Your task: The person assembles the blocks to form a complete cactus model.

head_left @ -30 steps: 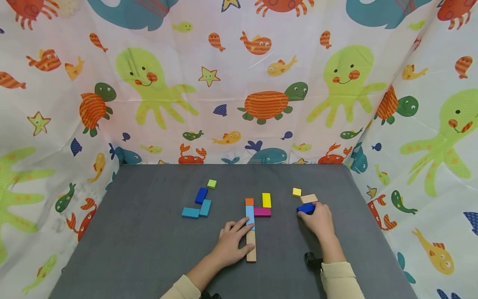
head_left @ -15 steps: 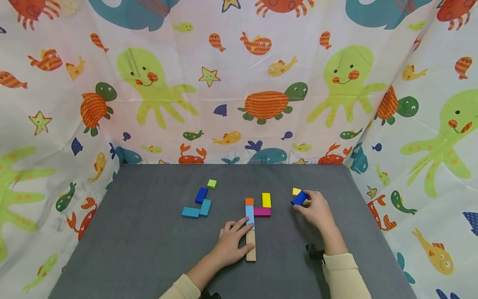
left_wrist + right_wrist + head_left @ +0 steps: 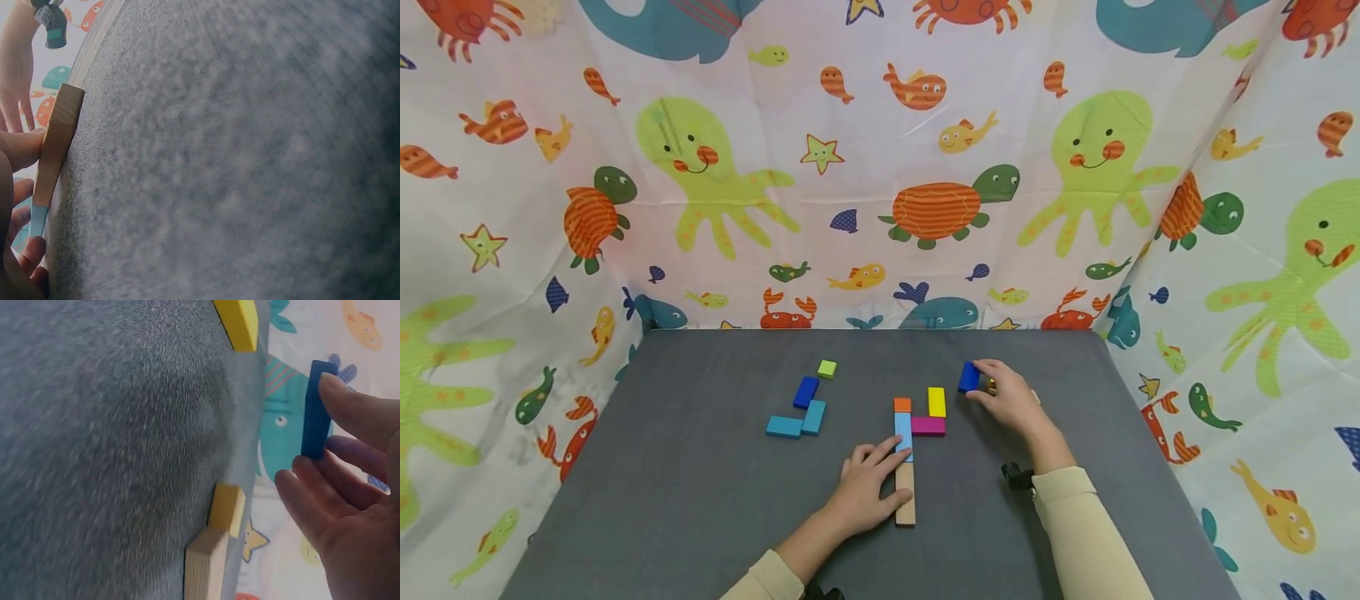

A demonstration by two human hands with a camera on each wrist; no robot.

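Note:
My right hand [image 3: 1013, 402] pinches a dark blue block [image 3: 968, 377] between thumb and fingertips; the right wrist view shows the block [image 3: 315, 419] raised off the table. My left hand [image 3: 863, 490] rests with spread fingers along a row of blocks at the centre. Its fingertips touch the light blue block [image 3: 903, 427], and its thumb lies against the plain wooden block [image 3: 906, 504]. An orange block [image 3: 902, 405] tops this row. Joined to the row's right side is a magenta block [image 3: 928, 427], with a yellow block [image 3: 936, 402] standing off its far edge.
Left of the row lie two teal blocks [image 3: 784, 427], another dark blue block [image 3: 806, 392] and a lime green cube [image 3: 827, 368]. Under my right hand are a small yellow cube [image 3: 227, 509] and a plain wooden block [image 3: 206, 562]. A sea-animal curtain [image 3: 850, 183] surrounds the grey table [image 3: 700, 500].
My right hand has picked up the dark blue block from beside the plain wooden block, moved it left and away from me, and turned it more upright in view. The left hand stays put.

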